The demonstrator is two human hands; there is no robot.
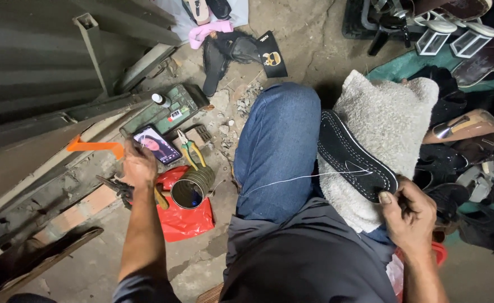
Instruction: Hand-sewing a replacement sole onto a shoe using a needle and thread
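A black shoe sole [354,154] with white stitching along its rim lies on a pale towel [390,118] draped over my right knee. My right hand [408,216] grips the near end of the sole. A white thread [292,179] runs from the sole leftward across my blue-jeaned left knee [277,146]. My left hand [138,165] is stretched out to the left over the floor, fingers closed, apparently pulling the thread's far end, near a phone [157,144] with a lit screen.
On the floor sit a metal can [192,189] on a red bag [186,219], yellow-handled pliers [191,151], a green metal box [165,109], a small bottle [159,100] and bricks [81,210]. Several shoes [471,129] are piled at the right. Metal panels [33,67] stand at the left.
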